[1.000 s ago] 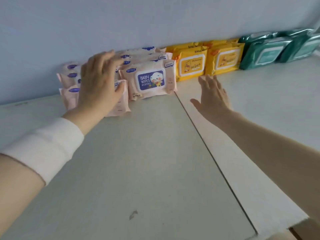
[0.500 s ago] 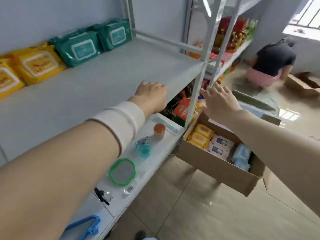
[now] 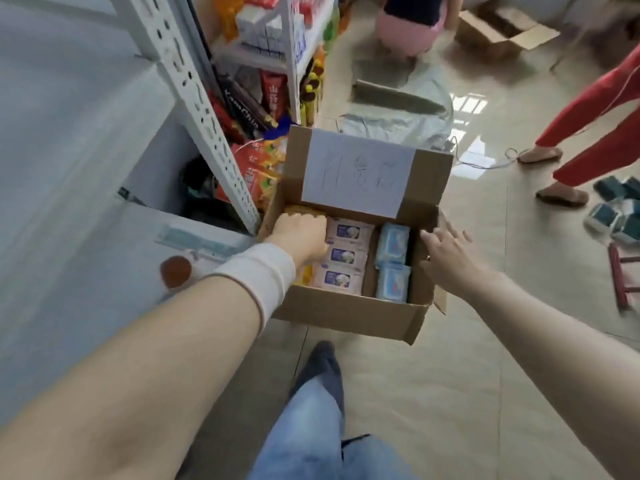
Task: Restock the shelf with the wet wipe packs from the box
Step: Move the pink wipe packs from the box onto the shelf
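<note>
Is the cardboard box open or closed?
Open. The box has its back flap standing up, and pink packs and blue packs show inside. The left hand reaches in.

Brown cardboard box [image 3: 346, 313] dead centre: matt, dry-looking, raw cut edges. On its back flap at 12 o'clock, white paper sheet [image 3: 356, 171], flat and matt. Inside, pink plastic-film wet wipe packs [image 3: 343, 254], soft, slight sheen; just at their 3 o'clock, pale blue plastic-film packs [image 3: 393, 242], crinkly, a touch glossier. Up at 10 o'clock, white painted perforated metal shelf upright [image 3: 204, 126], smooth, satin. Right beside it, glossy red foil snack packets [image 3: 252, 168]. Pale grey shelf board [image 3: 69, 168] at 9 o'clock, matt. Beige floor tiles [image 3: 485, 341] at 4 o'clock, polished, bright with window glare. White cloth wristband [image 3: 259, 275] at 8 o'clock, soft and matt. Faded blue denim trouser leg [image 3: 304, 427] at 6.
</note>
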